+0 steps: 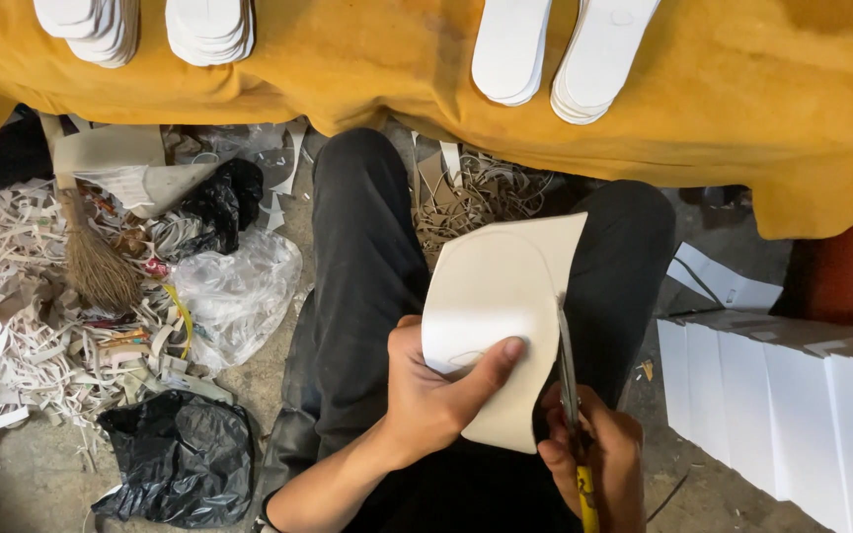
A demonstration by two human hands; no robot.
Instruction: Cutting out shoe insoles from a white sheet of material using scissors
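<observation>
My left hand (pixel 436 395) grips a white, partly cut sheet shaped like a shoe insole (pixel 496 296), thumb pressed on its face, above my lap in dark trousers. My right hand (pixel 599 459) holds scissors (pixel 567 365) with yellow handles. The blades run up along the sheet's right edge, touching it. Both hands sit low in the middle of the head view.
A yellow cloth (pixel 723 128) covers a table edge ahead, carrying stacks of white insole cutouts (pixel 560 49). White sheets (pixel 792 395) are stacked at right. Left on the floor lie paper scraps (pixel 12 326), a broom (pixel 91 257), clear and black plastic bags (pixel 185 459).
</observation>
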